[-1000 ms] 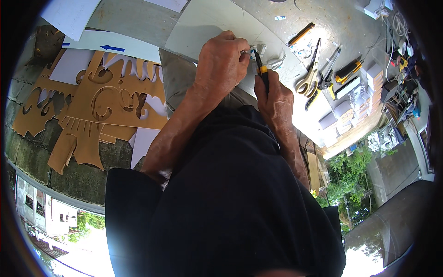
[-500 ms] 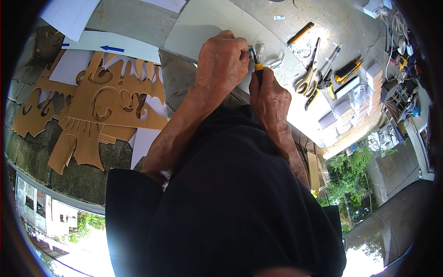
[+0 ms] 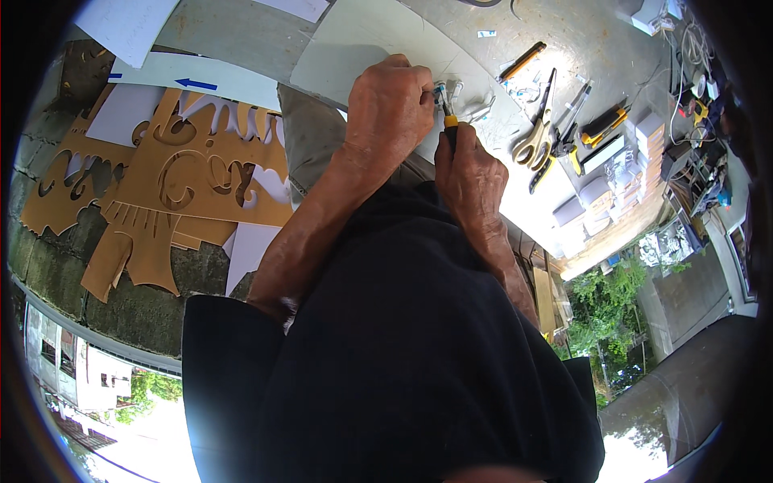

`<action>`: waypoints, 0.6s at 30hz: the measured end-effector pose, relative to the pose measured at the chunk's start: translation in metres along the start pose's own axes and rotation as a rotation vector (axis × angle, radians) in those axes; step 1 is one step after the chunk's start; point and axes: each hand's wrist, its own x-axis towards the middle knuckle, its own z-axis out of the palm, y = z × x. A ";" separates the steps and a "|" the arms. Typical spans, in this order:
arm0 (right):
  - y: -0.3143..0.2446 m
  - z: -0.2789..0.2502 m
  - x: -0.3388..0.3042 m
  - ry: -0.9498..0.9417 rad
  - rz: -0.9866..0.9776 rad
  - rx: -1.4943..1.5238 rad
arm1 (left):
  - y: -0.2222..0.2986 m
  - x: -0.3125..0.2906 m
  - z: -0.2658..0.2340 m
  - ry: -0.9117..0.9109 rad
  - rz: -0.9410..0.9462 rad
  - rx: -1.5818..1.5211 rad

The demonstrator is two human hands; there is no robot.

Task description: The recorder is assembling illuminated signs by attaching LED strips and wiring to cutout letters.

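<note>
My left hand (image 3: 390,101) is closed in a pinch over a pale, flat board (image 3: 354,52). What its fingertips hold, if anything, is hidden behind the knuckles. In my right hand (image 3: 475,169) is a slim tool with a black and yellow handle (image 3: 451,125) and a thin metal shaft; its exact kind does not show. The shaft points away from me, its tip beside the left fingertips, close to a small clear and bluish bit (image 3: 440,87). Several small clear scraps (image 3: 481,109) lie on the board just to the right of the tip.
To the right lie scissors (image 3: 534,149), an orange and black cutter (image 3: 523,62), and a yellow and black cutter (image 3: 604,127). Small white boxes (image 3: 596,193) stand beyond them. Brown cut-out boards (image 3: 217,181) lie lower at the left, beside a white strip (image 3: 241,84) with a blue arrow.
The tool in my right hand has shifted very slightly, its shaft more upright. My left hand keeps its pinch in nearly the same place.
</note>
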 end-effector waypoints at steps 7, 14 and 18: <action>-0.001 -0.001 -0.004 -0.023 0.026 -0.006 | 0.002 0.001 0.000 0.000 -0.002 0.008; 0.001 -0.001 -0.008 -0.032 0.042 0.038 | 0.002 0.000 0.000 0.012 0.016 0.006; 0.005 0.000 -0.013 -0.063 0.060 0.067 | 0.002 0.000 -0.001 0.002 0.022 0.003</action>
